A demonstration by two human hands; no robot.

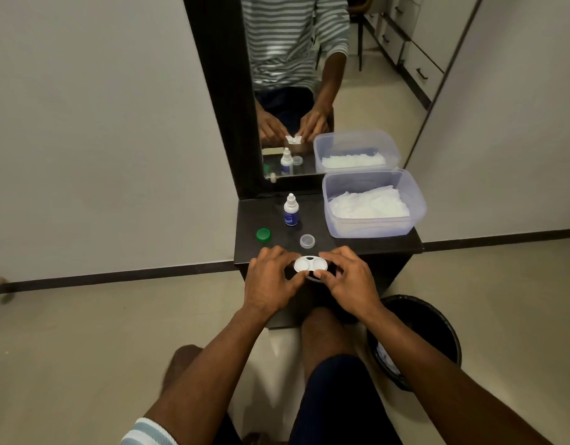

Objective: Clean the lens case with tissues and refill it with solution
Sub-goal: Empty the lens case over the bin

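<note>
A white two-well lens case [310, 264] sits at the near edge of the black shelf [357, 244], both wells uncapped. My left hand [272, 281] grips its left end and my right hand [344, 277] grips its right end. A green cap [263, 234] lies at the shelf's left. A clear cap [307, 241] rests just behind the case. The small solution bottle [290, 210] stands upright further back, its nozzle bare. White tissues [368, 203] fill a clear plastic box [373, 228] at the right.
A tall mirror [357, 75] rises behind the shelf and repeats the hands, bottle and box. A black bin [415, 338] with crumpled white tissue inside stands on the floor at the right. My knees are below the shelf.
</note>
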